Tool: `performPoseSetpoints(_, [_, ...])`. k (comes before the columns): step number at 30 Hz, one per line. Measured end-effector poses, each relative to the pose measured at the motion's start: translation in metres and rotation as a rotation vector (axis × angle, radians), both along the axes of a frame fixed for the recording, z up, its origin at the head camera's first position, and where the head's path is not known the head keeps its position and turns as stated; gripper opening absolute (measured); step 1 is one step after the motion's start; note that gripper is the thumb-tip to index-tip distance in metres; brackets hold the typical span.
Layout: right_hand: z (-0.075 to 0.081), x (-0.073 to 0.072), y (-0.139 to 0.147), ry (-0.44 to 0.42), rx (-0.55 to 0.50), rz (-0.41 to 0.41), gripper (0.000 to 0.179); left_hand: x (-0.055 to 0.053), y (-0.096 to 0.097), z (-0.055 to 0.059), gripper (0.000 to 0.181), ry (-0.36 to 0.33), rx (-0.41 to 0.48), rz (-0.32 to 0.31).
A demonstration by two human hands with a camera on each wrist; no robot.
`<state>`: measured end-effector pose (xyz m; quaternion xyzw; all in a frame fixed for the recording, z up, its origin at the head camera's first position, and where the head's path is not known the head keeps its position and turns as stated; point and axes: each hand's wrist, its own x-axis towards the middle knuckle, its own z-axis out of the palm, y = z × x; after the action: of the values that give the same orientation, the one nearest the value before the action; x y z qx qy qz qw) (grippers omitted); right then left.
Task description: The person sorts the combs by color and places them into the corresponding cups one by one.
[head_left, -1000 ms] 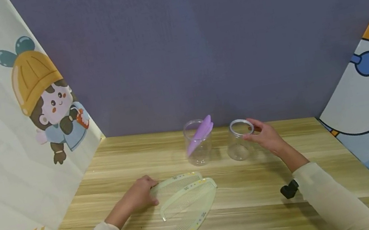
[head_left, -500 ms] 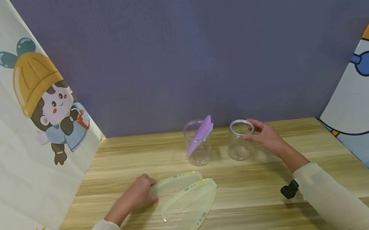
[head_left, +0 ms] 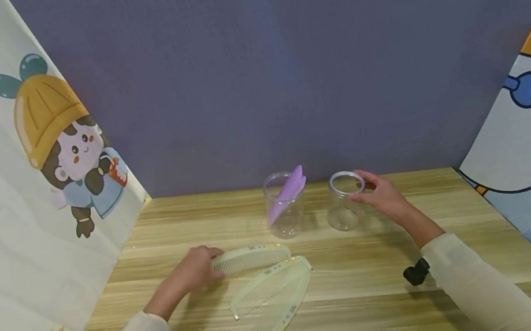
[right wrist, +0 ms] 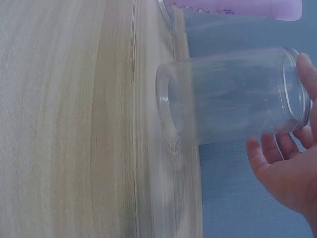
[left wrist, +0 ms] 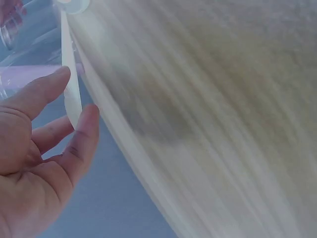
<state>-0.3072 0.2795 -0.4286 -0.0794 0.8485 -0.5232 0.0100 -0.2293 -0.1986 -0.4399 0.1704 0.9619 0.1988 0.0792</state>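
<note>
My left hand (head_left: 197, 267) pinches the left end of a pale green comb (head_left: 254, 257). In the left wrist view this comb (left wrist: 72, 91) shows edge-on between thumb and fingers. Two more pale green combs, an upper one (head_left: 260, 292) and a lower one (head_left: 289, 305), lie fanned out on the table, overlapping at their right ends. My right hand (head_left: 381, 197) holds a clear plastic jar (head_left: 341, 214) near its rim, with the thumb on the near side. Seen from the right wrist, the jar (right wrist: 233, 94) is upright with nothing in it.
Left of that jar stands a second clear jar (head_left: 288, 229), with purple combs (head_left: 288, 197) leaning in it and sticking out over the rim. A dark wall (head_left: 255, 73) rises behind the wooden table (head_left: 372, 300). Printed white panels flank both sides.
My left hand has shifted slightly up and left, and the comb in it has turned, its left end lifting away from the other two combs. The right hand and jar have stayed put.
</note>
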Motion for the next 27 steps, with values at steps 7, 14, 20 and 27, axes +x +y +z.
performPoseSetpoints(7, [0.001, 0.002, -0.001, 0.02, 0.002, -0.001, 0.083, 0.0, -0.003, 0.007, 0.059, 0.019, 0.019, -0.003])
performPoseSetpoints(14, [0.002, 0.003, -0.001, 0.018, -0.007, 0.0, 0.082, -0.002, -0.006, 0.013, 0.054, 0.097, 0.079, -0.047])
performPoseSetpoints(20, [0.001, 0.002, -0.001, 0.03, -0.001, -0.004, 0.081, -0.004, -0.005, 0.019, 0.055, 0.081, 0.164, -0.036])
performPoseSetpoints(27, [0.0, -0.001, -0.001, 0.035, 0.002, -0.009, 0.082, -0.004, -0.003, 0.025, 0.056, 0.022, 0.237, -0.02])
